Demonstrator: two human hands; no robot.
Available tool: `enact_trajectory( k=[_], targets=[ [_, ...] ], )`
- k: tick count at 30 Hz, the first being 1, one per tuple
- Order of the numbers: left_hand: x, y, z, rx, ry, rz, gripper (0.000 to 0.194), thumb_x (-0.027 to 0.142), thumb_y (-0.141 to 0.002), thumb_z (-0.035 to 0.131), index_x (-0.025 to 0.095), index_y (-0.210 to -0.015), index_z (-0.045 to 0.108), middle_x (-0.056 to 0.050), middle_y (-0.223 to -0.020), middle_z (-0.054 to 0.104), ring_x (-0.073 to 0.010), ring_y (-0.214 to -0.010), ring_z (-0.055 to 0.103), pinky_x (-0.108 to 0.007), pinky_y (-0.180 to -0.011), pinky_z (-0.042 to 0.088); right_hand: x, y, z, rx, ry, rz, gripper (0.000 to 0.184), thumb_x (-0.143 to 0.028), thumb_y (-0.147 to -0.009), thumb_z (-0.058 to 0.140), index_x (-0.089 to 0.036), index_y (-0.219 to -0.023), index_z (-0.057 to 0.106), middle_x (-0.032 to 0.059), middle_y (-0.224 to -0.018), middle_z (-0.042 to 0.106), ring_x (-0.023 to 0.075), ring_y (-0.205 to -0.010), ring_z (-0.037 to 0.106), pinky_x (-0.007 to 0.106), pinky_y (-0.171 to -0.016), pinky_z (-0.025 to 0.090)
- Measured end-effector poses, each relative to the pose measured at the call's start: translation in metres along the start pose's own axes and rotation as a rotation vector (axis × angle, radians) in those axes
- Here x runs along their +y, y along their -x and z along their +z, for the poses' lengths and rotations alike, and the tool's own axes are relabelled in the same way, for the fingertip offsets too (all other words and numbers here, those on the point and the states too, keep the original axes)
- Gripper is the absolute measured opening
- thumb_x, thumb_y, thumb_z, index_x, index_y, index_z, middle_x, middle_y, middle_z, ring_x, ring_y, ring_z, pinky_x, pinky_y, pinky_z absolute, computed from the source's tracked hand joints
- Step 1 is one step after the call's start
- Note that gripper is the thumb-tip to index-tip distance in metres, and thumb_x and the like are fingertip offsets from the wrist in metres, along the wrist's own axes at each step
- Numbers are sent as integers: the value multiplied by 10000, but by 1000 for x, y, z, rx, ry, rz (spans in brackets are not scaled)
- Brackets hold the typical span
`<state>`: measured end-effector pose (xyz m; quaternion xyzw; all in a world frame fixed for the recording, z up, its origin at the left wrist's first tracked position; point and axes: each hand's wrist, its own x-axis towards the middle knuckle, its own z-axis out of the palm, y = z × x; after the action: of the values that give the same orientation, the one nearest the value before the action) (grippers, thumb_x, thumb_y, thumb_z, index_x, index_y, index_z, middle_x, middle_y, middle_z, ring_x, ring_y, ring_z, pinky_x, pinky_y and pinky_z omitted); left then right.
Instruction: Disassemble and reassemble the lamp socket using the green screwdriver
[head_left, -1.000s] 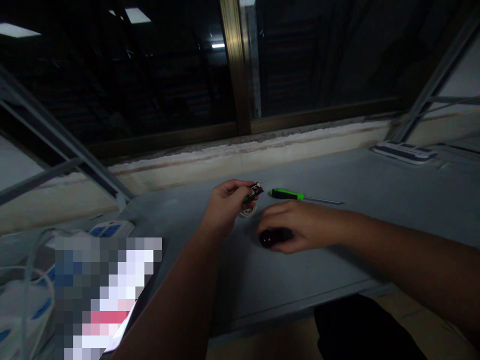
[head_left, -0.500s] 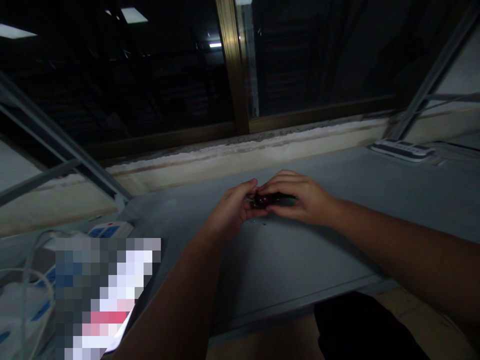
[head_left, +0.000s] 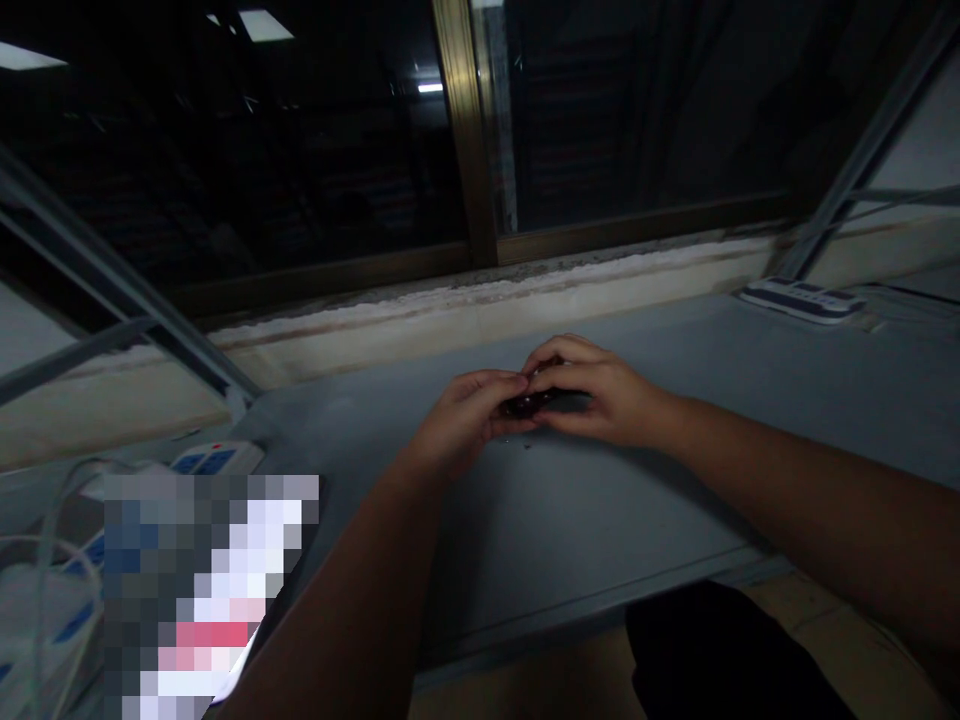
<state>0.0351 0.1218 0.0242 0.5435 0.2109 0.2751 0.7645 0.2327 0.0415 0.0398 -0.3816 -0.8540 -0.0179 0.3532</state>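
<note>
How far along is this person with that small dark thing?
Nothing clearly looks finished. In hand: the dark object, held between the left hand and right hand above the grey bench. What is left is unclear, since the fingers hide most of the object. Tiny specks lie below.

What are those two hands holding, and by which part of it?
The left hand and right hand hold a small dark object between them, covering most of it, so which part they grip cannot be told.
</note>
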Motion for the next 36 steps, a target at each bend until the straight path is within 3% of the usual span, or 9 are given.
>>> enact_trajectory(
  k=[3,6,9,13,17,26,30,34,36],
  targets=[
    [0,1,-2,-12,-5,9,255,310,-754,841,135,-929,780,-92,-966,778,-164,-795,742,-297,-776,627,0,0,-2,-2,-28,43,312,-211,-893,717,-224,-1200,663,84,-1149,663,206,-1094,630,379,-956,522],
    [-1,1,-4,-22,-36,33,372,260,-691,900,149,-1021,770,-83,-1039,783,-150,-828,746,-298,-827,612,3,1,-3,37,-49,124,435,-284,-854,780,-211,-1246,606,87,-1143,677,205,-1037,642,367,-917,531],
    [-4,-1,-6,-20,-128,137,478,228,-678,919,149,-1113,738,-91,-1062,780,-159,-907,744,-310,-896,593,8,3,-2,92,-136,217,508,-321,-817,815,-194,-1252,586,92,-1155,681,197,-1020,665,352,-913,548],
    [-7,-4,-8,-3,-256,354,495,161,-687,895,160,-1141,697,-99,-1183,733,-193,-1081,718,-319,-968,578,14,5,-1,75,-250,317,277,-299,-889,731,-168,-1123,663,74,-1034,743,179,-950,715,323,-881,565],
    [-7,-4,-8,11,-368,457,477,155,-692,882,159,-1130,693,-95,-1188,708,-206,-1141,690,-325,-1008,575,14,5,-5,69,-133,295,182,-314,-906,718,-164,-1009,718,70,-988,772,179,-918,726,294,-816,549],
    [5,8,-4,-8,-421,456,349,211,-755,861,147,-1071,725,-108,-1150,703,-199,-1032,712,-331,-963,595,10,5,-10,60,-177,286,228,-371,-912,727,-164,-1007,723,64,-951,771,171,-882,719,286,-808,548],
    [6,9,-2,-35,-373,427,477,208,-780,844,162,-1226,680,-103,-1153,690,-196,-1060,702,-286,-919,591,10,6,-7,87,-246,320,231,-377,-904,740,-171,-1010,727,67,-990,782,187,-909,733,307,-835,558],
    [4,8,-1,0,-301,392,702,238,-787,844,245,-1422,546,-116,-1370,597,-210,-1162,675,-270,-892,589,8,6,-1,147,-153,323,208,-360,-895,749,-179,-997,743,66,-984,788,190,-888,738,303,-808,550],
    [3,7,0,0,-287,292,647,306,-819,821,234,-1401,548,-122,-1343,616,-198,-1035,719,-291,-824,607,7,6,3,149,-72,275,173,-326,-895,742,-182,-990,744,64,-963,782,187,-871,733,295,-778,542]
  ],
)
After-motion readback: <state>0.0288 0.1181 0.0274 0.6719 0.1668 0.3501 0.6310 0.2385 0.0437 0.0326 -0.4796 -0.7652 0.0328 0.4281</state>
